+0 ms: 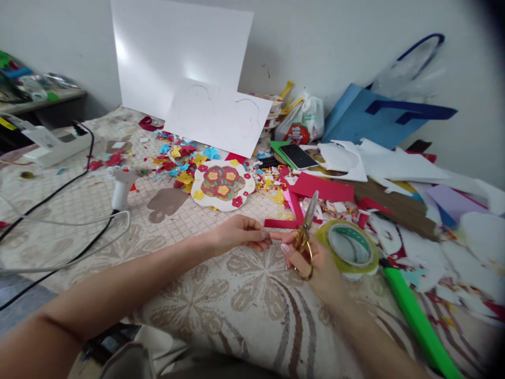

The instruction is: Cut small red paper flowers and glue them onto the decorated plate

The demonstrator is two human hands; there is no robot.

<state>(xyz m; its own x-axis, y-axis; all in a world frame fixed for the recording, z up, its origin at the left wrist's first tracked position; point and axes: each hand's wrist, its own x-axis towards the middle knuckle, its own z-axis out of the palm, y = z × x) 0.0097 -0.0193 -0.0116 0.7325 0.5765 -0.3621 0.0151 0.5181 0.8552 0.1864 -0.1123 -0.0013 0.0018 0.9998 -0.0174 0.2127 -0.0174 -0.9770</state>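
Observation:
My right hand (pixel 315 260) grips gold-handled scissors (pixel 305 231), blades closed and pointing up and away. My left hand (pixel 239 234) reaches across from the left, its fingers pinched together and touching the tip of my right index finger; whether it holds anything is too small to see. Just beyond the hands lies a red paper strip (pixel 280 223). A roll of clear tape (pixel 349 247) with a green-yellow core lies right beside my right hand.
A white paper plate (pixel 223 185) decorated with red and yellow flowers sits ahead among several paper scraps. A glue gun (pixel 120 184) with cables stands at left. A phone (pixel 299 156), coloured paper sheets, a blue bag (pixel 363 116) and a green stick (pixel 414 316) lie right.

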